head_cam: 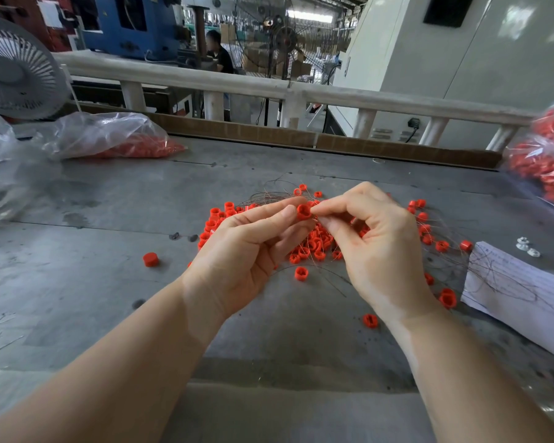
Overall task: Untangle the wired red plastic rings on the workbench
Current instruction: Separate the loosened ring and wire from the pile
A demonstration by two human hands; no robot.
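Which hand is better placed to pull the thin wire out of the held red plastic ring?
Probably the right hand: its fingertips pinch at the thin wire beside the red plastic ring, which the left hand holds steady.

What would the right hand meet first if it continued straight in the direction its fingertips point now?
Probably the red ring pinched by the left hand. The right hand points left toward it, its fingertips already right beside the ring, though depth is unclear.
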